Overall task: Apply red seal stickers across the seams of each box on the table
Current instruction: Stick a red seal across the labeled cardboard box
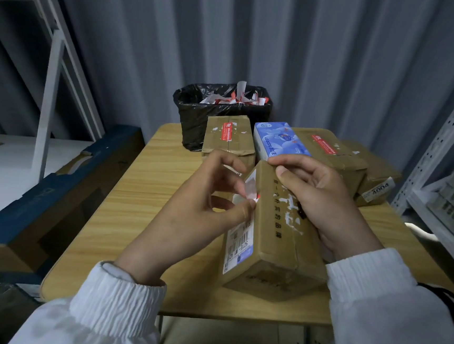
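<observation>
A brown cardboard box point(275, 231) with torn white label scraps on top lies in the middle of the wooden table point(123, 217). My right hand point(319, 196) grips its top and far right edge. At the box's upper left edge, my left hand point(210, 197) pinches a sticker point(246, 192), mostly white with a bit of red showing, between thumb and fingers. Behind stand two brown boxes, one on the left point(228, 139) and one on the right point(331, 156), each with a red seal sticker on top, and a blue printed box point(278, 140) between them.
A bin lined with a black bag point(220, 111), holding white and red paper scraps, stands behind the table. A further brown box marked 4004 point(378, 182) lies at the far right. Metal shelving point(446, 163) stands to the right, a blue-edged crate point(54, 189) to the left.
</observation>
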